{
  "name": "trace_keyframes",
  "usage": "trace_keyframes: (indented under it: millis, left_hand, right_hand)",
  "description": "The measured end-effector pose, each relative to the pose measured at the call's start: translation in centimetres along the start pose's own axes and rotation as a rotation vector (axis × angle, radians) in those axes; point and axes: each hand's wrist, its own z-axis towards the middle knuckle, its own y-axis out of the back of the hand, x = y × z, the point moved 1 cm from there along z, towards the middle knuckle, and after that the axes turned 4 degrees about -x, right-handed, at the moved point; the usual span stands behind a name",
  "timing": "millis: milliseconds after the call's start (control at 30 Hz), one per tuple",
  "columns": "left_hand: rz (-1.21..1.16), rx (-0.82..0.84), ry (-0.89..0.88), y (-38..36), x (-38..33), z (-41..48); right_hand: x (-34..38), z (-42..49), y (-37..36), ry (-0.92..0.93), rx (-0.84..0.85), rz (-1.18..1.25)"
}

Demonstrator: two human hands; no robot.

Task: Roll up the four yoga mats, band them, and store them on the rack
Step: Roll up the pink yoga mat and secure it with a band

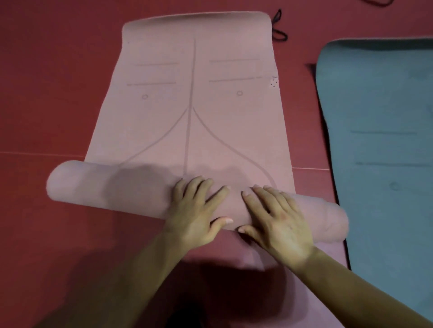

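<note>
Pink mat [192, 112] on red floor [46, 93], near end rolled. Left hand [194, 210] and right hand [278, 222] press flat, fingers spread, on the roll [105, 189]. Likely soft, springy, light; best pressed nearer both ends.

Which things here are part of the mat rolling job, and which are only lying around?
Part of the job: pink mat, partly rolled; left hand and right hand, pressing flat on its roll; teal mat, unrolled; black band beside the pink mat's far end, probably for banding.
Only lying around: red floor; black cord at the top edge, cut off, purpose unclear.
</note>
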Motion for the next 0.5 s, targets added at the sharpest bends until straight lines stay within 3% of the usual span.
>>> trace_keyframes:
  millis: [233,367,500]
  left_hand:
    - [-0.040,0.023,0.023,0.0,0.9,2.8]
    - [-0.046,-0.112,0.106,-0.6,0.1,2.0]
    - [-0.036,-0.158,0.060,-1.8,-0.4,0.8]
  right_hand:
    - [-0.2,1.3,0.1,0.002,-0.013,0.059]
    - [-1.3,2.7,0.3,-0.003,0.003,0.045]
    - [-2.0,3.8,0.3,-0.003,0.043,0.056]
